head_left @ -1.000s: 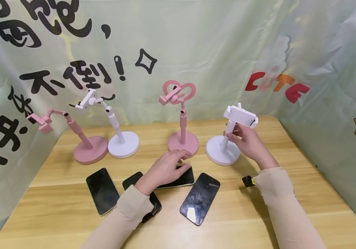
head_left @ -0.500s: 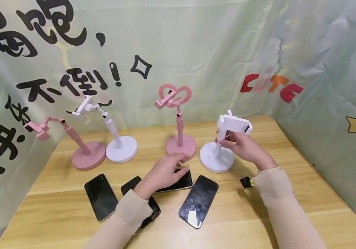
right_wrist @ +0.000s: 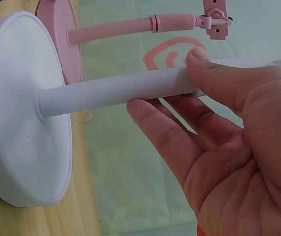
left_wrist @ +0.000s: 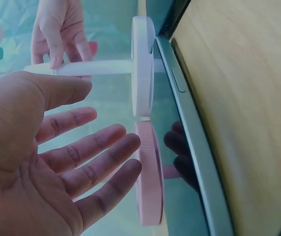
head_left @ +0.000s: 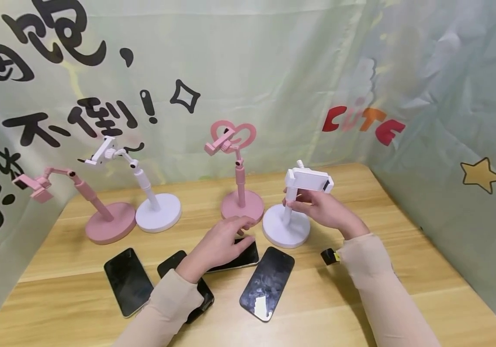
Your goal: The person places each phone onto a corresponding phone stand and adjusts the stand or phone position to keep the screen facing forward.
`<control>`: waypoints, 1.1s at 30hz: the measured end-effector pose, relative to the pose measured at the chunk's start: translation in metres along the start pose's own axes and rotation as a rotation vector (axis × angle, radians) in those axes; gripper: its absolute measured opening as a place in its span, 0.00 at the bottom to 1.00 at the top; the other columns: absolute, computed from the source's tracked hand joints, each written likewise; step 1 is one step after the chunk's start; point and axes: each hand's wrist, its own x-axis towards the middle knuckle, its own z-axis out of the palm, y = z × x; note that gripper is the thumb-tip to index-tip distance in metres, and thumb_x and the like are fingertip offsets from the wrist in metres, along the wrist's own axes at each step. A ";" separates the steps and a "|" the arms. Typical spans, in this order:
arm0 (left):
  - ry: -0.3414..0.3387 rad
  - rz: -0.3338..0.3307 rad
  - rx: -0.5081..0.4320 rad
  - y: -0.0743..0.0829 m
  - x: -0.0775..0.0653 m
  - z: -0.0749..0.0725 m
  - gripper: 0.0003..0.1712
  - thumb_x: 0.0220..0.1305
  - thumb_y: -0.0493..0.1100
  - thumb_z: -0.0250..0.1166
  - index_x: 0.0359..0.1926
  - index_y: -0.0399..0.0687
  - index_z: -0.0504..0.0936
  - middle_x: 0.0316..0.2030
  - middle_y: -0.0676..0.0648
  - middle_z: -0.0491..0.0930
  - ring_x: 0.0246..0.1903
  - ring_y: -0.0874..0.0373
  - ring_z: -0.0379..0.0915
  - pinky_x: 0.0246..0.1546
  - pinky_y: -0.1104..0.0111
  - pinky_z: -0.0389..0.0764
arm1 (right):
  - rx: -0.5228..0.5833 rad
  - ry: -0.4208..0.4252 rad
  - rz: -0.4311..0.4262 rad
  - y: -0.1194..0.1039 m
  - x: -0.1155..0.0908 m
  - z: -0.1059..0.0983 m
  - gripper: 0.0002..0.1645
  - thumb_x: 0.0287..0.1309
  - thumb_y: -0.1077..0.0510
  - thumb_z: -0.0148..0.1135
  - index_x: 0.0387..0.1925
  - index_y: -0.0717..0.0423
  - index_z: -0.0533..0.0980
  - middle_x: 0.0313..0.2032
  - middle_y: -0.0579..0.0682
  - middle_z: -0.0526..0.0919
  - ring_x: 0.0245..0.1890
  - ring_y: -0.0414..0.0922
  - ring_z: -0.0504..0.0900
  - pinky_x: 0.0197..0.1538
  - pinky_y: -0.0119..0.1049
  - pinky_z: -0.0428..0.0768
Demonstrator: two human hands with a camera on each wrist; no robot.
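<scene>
In the head view my right hand (head_left: 328,212) holds the post of a white phone stand (head_left: 286,229), just below its clamp head. Thumb and fingers pinch the post (right_wrist: 115,92) in the right wrist view, with the round base upright on the table. My left hand (head_left: 215,246) hovers over a dark phone (head_left: 243,255) lying crosswise, partly hidden by it. In the left wrist view its fingers (left_wrist: 96,167) are spread and relaxed, holding nothing, close to the base of a pink phone stand (head_left: 242,205). The white base stands close beside this pink one.
Further left stand another white stand (head_left: 159,212) and another pink stand (head_left: 111,221). More dark phones lie in front: one at left (head_left: 128,282), one under the left forearm (head_left: 202,296), one at right (head_left: 267,284). A printed cloth (head_left: 252,72) hangs behind the wooden table.
My right hand has slid the white stand left and slightly nearer, closing on the pink stand's base. The left hand keeps its place over the phone. The head view has turned slightly right.
</scene>
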 end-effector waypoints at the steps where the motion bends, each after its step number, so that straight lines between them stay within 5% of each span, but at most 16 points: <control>1: 0.002 0.000 0.005 0.001 0.001 0.000 0.18 0.75 0.41 0.69 0.61 0.40 0.83 0.56 0.40 0.87 0.48 0.47 0.89 0.53 0.55 0.89 | 0.001 -0.002 0.000 0.000 0.000 0.001 0.22 0.75 0.57 0.66 0.65 0.62 0.76 0.55 0.57 0.89 0.61 0.60 0.86 0.67 0.62 0.82; 14: 0.010 0.072 -0.038 0.013 0.028 -0.004 0.21 0.75 0.41 0.69 0.64 0.39 0.81 0.54 0.39 0.89 0.50 0.46 0.89 0.55 0.53 0.90 | -0.002 -0.007 0.048 -0.005 -0.002 0.003 0.23 0.76 0.54 0.66 0.65 0.58 0.76 0.58 0.55 0.88 0.64 0.60 0.83 0.69 0.62 0.80; 25: -0.072 0.069 0.002 0.010 0.030 0.003 0.22 0.74 0.42 0.70 0.64 0.37 0.82 0.55 0.39 0.88 0.49 0.46 0.85 0.56 0.52 0.88 | 0.069 -0.047 0.084 -0.007 -0.004 0.008 0.26 0.75 0.53 0.67 0.69 0.54 0.73 0.61 0.55 0.86 0.67 0.60 0.82 0.73 0.64 0.76; 33: -0.105 0.102 0.036 0.014 0.031 0.010 0.22 0.75 0.42 0.69 0.66 0.40 0.83 0.55 0.40 0.88 0.45 0.49 0.85 0.51 0.57 0.86 | 0.089 -0.056 -0.091 -0.006 -0.004 0.005 0.16 0.76 0.60 0.64 0.60 0.58 0.76 0.55 0.55 0.87 0.60 0.54 0.86 0.69 0.58 0.81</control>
